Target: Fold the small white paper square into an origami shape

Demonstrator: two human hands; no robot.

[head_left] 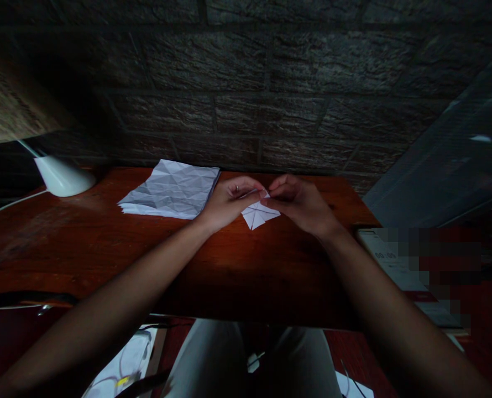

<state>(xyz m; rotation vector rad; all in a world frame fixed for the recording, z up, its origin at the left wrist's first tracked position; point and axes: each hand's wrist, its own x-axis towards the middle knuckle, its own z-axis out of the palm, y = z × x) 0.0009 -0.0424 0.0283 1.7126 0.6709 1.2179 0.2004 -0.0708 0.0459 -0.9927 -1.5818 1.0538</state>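
Where the two hands meet: one small folded paper [259, 214] is in front of the person, over the wooden table [246, 260], with its pointed lower parts turned to the body.
Left hand: the left hand [223, 207] grasps the paper near its upper end, thumb and fingers brought together; one ring [236, 188] is on a finger.
Right hand: the right hand [304, 205] pinches the same paper from the other side, its fingertips close to the left thumb.
Reason of the grip: I judge that two hands share such a light piece so that it does not slip, and so that its small folds can be controlled.
Paper stack: one stack of creased sheets [171, 188] rests on the table just beside the left hand; probably it is put aside to leave the middle for the hands.
Lamp: one lamp [63, 177] stands at the left, perhaps to be out of the way of the arms; one white cord [14, 204] goes from it.
Count: two hands, one small paper, one stack, one lamp, one ring; how many sheets the stack has, I cannot tell.
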